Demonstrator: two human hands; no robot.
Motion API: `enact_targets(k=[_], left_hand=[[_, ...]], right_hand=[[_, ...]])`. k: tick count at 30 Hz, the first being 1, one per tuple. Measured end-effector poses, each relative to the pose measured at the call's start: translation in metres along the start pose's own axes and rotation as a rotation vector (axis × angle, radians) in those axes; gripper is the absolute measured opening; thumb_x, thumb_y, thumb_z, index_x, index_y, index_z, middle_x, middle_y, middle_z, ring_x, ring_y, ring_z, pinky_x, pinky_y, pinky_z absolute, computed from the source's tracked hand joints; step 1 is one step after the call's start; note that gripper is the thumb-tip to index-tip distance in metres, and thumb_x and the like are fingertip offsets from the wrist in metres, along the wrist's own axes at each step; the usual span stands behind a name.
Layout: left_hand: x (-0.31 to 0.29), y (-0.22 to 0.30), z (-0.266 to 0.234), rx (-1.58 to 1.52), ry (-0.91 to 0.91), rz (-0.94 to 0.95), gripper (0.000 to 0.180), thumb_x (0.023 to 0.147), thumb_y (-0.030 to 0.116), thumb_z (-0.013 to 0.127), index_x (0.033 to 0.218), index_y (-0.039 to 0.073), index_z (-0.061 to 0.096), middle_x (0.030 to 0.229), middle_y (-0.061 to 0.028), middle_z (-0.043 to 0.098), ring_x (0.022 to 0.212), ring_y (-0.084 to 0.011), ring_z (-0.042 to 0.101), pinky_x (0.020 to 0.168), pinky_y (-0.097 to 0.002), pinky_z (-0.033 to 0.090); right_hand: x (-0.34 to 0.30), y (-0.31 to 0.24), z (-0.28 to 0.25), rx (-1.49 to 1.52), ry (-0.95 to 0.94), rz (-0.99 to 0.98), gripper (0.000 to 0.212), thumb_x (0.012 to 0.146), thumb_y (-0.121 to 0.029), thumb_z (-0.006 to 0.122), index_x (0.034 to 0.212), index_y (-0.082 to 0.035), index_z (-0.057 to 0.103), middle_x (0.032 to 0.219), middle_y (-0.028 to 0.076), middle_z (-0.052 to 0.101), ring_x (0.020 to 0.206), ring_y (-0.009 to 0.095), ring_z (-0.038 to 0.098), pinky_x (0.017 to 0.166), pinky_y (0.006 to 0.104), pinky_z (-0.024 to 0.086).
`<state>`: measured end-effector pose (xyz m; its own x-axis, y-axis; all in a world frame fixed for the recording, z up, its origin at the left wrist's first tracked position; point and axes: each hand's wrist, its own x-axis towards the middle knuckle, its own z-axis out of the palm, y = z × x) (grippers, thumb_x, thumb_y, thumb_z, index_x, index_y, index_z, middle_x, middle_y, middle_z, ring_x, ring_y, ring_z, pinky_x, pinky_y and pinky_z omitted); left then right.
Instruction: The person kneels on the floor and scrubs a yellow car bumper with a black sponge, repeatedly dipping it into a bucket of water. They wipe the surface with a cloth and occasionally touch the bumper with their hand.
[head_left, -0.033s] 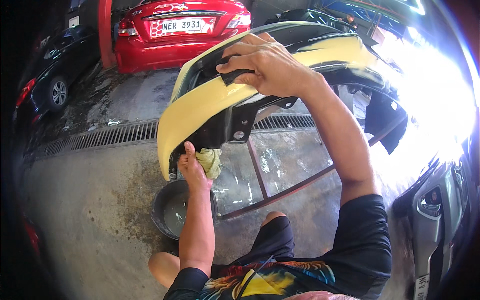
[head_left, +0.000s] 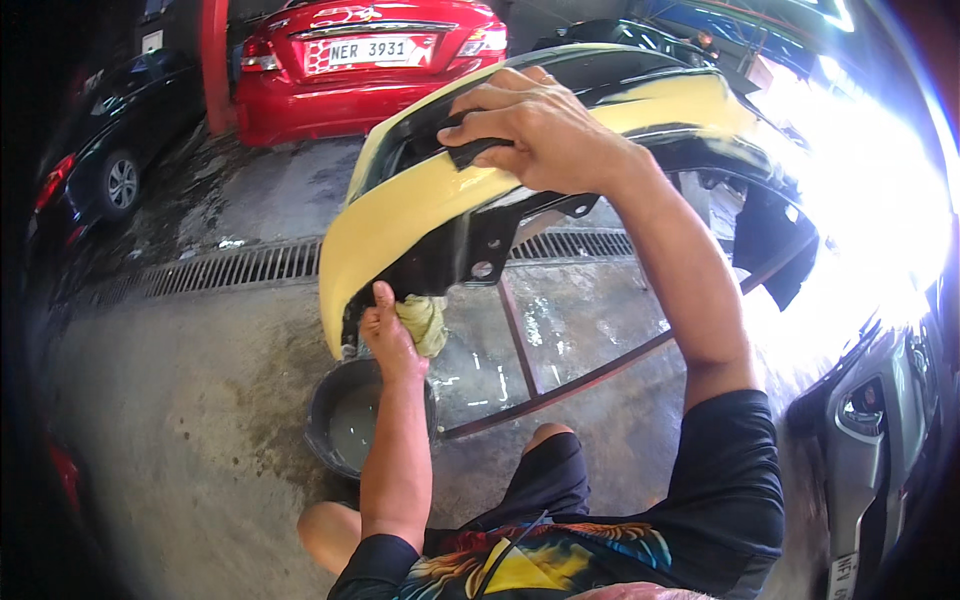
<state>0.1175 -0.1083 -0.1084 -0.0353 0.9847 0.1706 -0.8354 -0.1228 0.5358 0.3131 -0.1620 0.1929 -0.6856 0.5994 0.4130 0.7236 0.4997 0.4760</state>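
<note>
A car bumper (head_left: 400, 225), black with broad patches of yellow coating, stretches across the view in front of me. My right hand (head_left: 540, 125) curls over its upper edge and presses a dark sanding pad (head_left: 478, 150) onto the yellow surface; most of the pad is under the fingers. Lower left, my left hand (head_left: 392, 335) is at the bumper's bottom corner, thumb pointing up beside the edge. It grips a crumpled yellow-green cloth (head_left: 424, 322), which hangs out on its right side. Some left fingers are hidden.
A dark bucket (head_left: 335, 440) of cloudy water stands below my left forearm. Under the bumper runs a brown metal frame (head_left: 565, 400) on the wet floor. Behind lies a drain grate (head_left: 235, 270). A red car (head_left: 370, 95), a black car (head_left: 125, 130) and a grey bumper (head_left: 865, 470) surround me.
</note>
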Motion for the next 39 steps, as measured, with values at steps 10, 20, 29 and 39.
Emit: enact_targets(k=[10, 20, 29, 39], left_hand=[[0.018, -0.031, 0.0, 0.297, 0.039, 0.011, 0.057, 0.098, 0.054, 0.078, 0.061, 0.018, 0.052, 0.054, 0.0063, 0.046, 0.047, -0.0068, 0.039, 0.045, -0.0302, 0.03], [0.013, -0.014, 0.009, 0.088, -0.03, -0.071, 0.056, 0.1, 0.049, 0.076, 0.063, 0.018, 0.048, 0.058, 0.0073, 0.05, 0.051, -0.0023, 0.04, 0.046, -0.0272, 0.03], [0.01, -0.013, 0.012, 0.031, -0.025, -0.031, 0.056, 0.101, 0.048, 0.076, 0.063, 0.019, 0.048, 0.059, 0.0086, 0.047, 0.052, -0.002, 0.036, 0.047, -0.0272, 0.027], [0.014, -0.019, 0.007, 0.089, -0.002, -0.053, 0.056, 0.103, 0.046, 0.075, 0.061, 0.018, 0.05, 0.058, 0.0071, 0.052, 0.051, -0.0019, 0.04, 0.047, -0.0266, 0.029]], right_hand=[[0.022, -0.012, -0.008, -0.205, -0.159, 0.309, 0.046, 0.087, -0.011, 0.072, 0.133, -0.007, 0.073, 0.149, 0.014, 0.062, 0.145, 0.039, 0.049, 0.125, 0.052, 0.032], [0.003, 0.014, 0.005, -0.144, -0.041, 0.214, 0.044, 0.086, -0.009, 0.072, 0.13, -0.003, 0.071, 0.15, 0.016, 0.06, 0.143, 0.04, 0.049, 0.124, 0.0509, 0.032], [0.015, 0.001, -0.002, -0.164, -0.006, 0.133, 0.043, 0.084, -0.012, 0.071, 0.126, 0.0, 0.069, 0.143, 0.018, 0.063, 0.132, 0.041, 0.054, 0.119, 0.0502, 0.036], [0.018, -0.006, -0.006, -0.159, -0.036, 0.15, 0.046, 0.08, -0.009, 0.069, 0.126, -0.001, 0.069, 0.142, 0.018, 0.061, 0.132, 0.041, 0.055, 0.118, 0.05, 0.037]])
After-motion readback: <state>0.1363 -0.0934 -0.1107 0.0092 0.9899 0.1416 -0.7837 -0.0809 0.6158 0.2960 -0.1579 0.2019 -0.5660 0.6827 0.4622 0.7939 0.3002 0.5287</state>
